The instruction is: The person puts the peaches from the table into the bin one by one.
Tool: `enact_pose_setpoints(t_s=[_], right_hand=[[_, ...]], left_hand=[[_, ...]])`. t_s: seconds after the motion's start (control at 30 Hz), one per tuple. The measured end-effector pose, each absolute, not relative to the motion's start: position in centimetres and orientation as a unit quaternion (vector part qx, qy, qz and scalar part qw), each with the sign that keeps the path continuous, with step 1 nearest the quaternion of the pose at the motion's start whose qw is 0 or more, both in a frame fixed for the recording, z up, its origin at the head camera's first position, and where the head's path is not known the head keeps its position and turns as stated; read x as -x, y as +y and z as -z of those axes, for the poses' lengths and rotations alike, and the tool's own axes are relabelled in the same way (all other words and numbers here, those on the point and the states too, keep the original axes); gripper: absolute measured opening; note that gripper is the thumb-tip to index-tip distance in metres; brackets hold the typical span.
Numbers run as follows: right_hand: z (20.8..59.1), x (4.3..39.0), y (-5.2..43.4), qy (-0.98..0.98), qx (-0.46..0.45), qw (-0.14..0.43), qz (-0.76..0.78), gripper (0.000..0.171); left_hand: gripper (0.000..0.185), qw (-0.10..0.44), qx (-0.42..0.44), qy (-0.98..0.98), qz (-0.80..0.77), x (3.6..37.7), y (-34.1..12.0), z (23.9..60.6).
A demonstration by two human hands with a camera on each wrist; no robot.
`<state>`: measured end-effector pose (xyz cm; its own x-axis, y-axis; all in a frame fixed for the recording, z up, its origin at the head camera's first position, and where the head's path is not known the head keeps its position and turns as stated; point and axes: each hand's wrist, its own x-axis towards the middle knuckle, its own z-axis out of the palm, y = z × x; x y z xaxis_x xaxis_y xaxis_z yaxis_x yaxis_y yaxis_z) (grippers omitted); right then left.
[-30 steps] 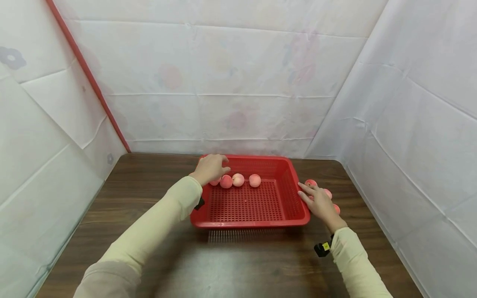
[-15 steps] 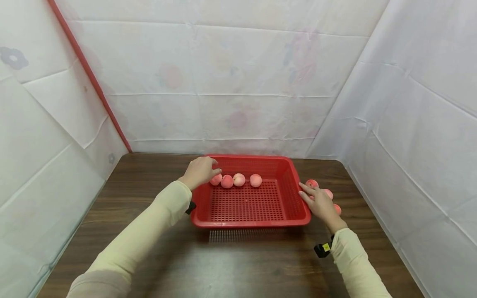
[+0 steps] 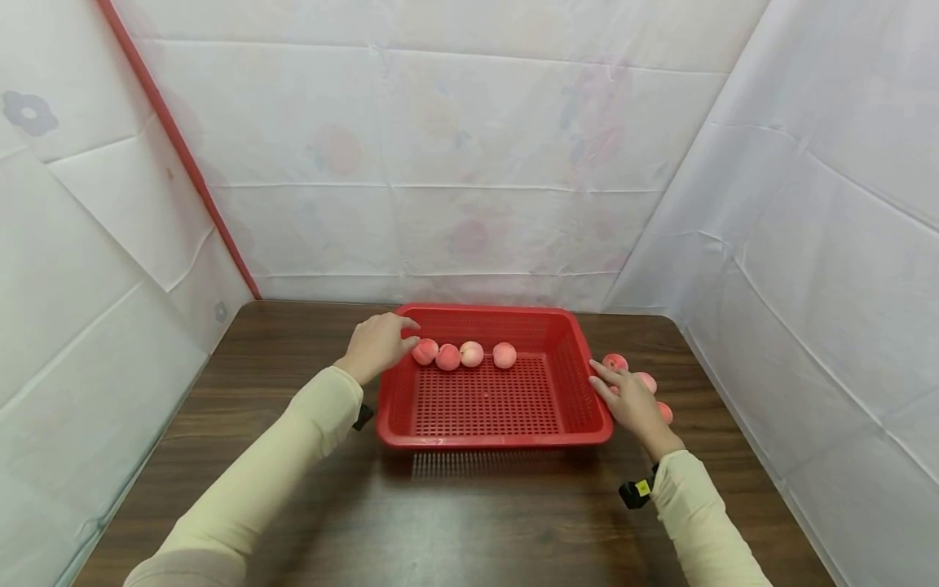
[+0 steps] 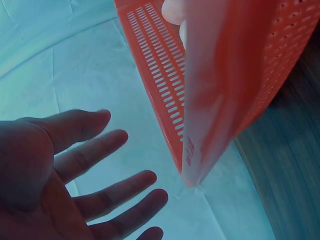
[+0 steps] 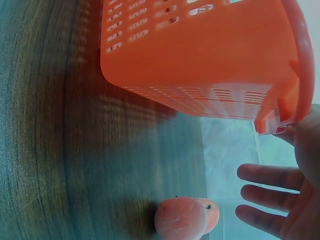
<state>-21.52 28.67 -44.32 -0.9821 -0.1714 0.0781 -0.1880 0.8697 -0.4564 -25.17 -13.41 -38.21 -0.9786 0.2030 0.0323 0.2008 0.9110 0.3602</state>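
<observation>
One red basket (image 3: 493,432) on the bench (image 3: 469,522), used as the landmark here. Four peaches (image 3: 471,354) inside it, in a row along the far wall. Three more peaches (image 3: 614,361) on the bench just right of the basket, partly behind my right hand (image 3: 632,403). My left hand (image 3: 376,346) is at the basket's far-left corner, fingers (image 4: 95,152) spread and relaxed, gripping nothing; whether they touch the rim, I can't tell. My right hand sits against the basket's right rim, fingers (image 5: 265,176) straight and loose, holding nothing. The right wrist view shows two peaches (image 5: 182,218) on the bench beside the basket wall.
</observation>
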Motion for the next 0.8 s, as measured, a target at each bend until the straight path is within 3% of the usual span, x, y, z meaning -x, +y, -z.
enact_pose_setpoints(t_s=[0.8], right_hand=[[44.7, 21.8, 28.9, -0.962, -0.098, 0.014, -0.253, 0.051]], left_hand=[[0.046, 0.031, -0.035, 0.979, -0.199, 24.1, -15.9, 39.8]])
